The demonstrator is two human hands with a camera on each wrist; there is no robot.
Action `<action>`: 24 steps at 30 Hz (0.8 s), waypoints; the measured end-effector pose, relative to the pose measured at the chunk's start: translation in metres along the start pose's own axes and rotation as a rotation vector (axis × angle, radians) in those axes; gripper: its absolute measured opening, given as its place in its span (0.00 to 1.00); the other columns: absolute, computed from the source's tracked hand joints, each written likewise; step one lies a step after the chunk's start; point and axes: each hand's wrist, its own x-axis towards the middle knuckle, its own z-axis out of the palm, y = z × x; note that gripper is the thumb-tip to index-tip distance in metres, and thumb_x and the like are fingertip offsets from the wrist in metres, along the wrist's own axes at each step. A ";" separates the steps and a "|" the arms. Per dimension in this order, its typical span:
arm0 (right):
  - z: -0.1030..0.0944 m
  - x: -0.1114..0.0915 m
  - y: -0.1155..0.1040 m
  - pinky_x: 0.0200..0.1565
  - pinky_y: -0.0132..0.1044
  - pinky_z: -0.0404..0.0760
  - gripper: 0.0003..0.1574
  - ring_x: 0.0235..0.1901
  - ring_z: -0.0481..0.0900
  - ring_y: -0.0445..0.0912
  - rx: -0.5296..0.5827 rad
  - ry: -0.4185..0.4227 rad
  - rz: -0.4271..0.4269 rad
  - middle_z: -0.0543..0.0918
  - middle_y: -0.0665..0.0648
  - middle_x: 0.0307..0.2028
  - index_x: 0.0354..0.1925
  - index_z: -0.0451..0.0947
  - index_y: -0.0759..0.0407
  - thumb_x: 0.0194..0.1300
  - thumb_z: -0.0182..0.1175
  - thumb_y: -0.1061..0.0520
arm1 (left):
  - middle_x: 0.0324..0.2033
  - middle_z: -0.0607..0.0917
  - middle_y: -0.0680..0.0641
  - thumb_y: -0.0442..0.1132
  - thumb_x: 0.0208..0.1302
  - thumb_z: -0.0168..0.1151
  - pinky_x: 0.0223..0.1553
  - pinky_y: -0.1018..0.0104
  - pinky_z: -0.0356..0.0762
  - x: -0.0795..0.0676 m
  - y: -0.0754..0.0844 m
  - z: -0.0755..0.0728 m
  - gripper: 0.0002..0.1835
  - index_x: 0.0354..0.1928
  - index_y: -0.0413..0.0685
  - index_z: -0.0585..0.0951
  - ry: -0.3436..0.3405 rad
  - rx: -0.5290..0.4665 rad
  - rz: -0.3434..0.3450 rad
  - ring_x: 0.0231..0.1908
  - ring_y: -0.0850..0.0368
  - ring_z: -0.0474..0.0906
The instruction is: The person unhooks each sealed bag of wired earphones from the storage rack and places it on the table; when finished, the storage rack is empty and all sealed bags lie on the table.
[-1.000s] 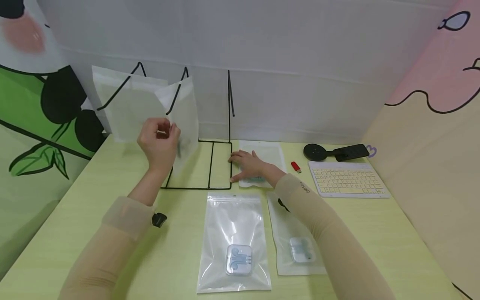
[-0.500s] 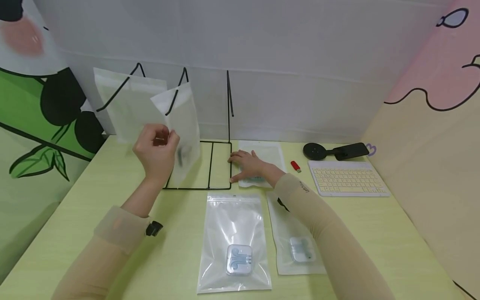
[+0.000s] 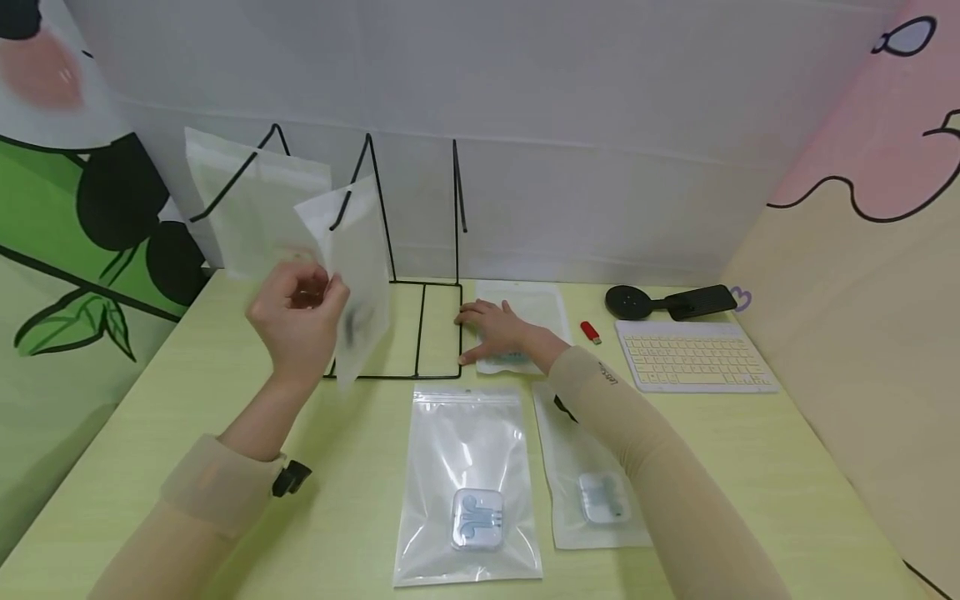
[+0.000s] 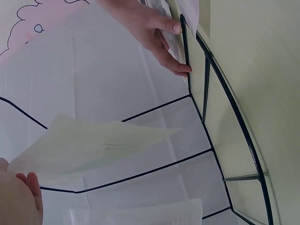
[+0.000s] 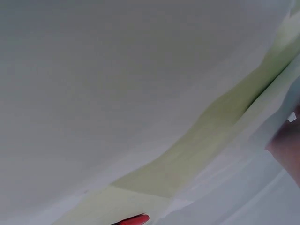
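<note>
My left hand [image 3: 296,312] pinches the near edge of a white translucent zip bag [image 3: 363,275], which hangs from the middle hook of a black wire rack [image 3: 438,377]. A dark shape shows faintly inside that bag. In the left wrist view the bag [image 4: 98,145] spreads out from the fingertips. My right hand [image 3: 498,327] lies with fingers spread over a flat white bag [image 3: 536,300], its thumb and fingertips touching the right bar of the rack's base. Another white bag [image 3: 255,192] hangs from the left hook; the right hook carries nothing.
In front of the rack lie a clear-fronted zip bag [image 3: 468,433] with boxed earphones [image 3: 477,519] and a similar white bag [image 3: 562,467]. To the right are a red USB stick [image 3: 590,332], a white keyboard [image 3: 697,358] and a black folding stand [image 3: 671,303].
My left hand has moved down and to the left, drawing the bag's edge with it, and the bag sits lower and farther forward on the middle hook. The right hand has stayed put.
</note>
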 end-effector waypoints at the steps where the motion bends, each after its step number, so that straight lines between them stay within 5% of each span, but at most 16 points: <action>1: 0.000 -0.001 0.000 0.67 0.65 0.39 0.51 0.73 0.43 0.51 0.001 -0.004 0.002 0.52 0.51 0.73 0.69 0.59 0.45 0.53 0.61 0.28 | 0.19 0.77 0.41 0.24 0.48 0.63 0.24 0.78 0.69 0.000 0.002 -0.001 0.04 0.21 0.32 0.77 -0.005 0.002 0.002 0.22 0.66 0.72; 24: 0.000 -0.001 -0.001 0.67 0.64 0.39 0.52 0.73 0.41 0.51 -0.012 -0.025 0.010 0.50 0.51 0.73 0.70 0.58 0.44 0.53 0.60 0.27 | 0.19 0.77 0.42 0.27 0.48 0.65 0.25 0.79 0.69 -0.014 0.025 -0.029 0.05 0.19 0.33 0.78 -0.032 0.048 0.009 0.21 0.67 0.71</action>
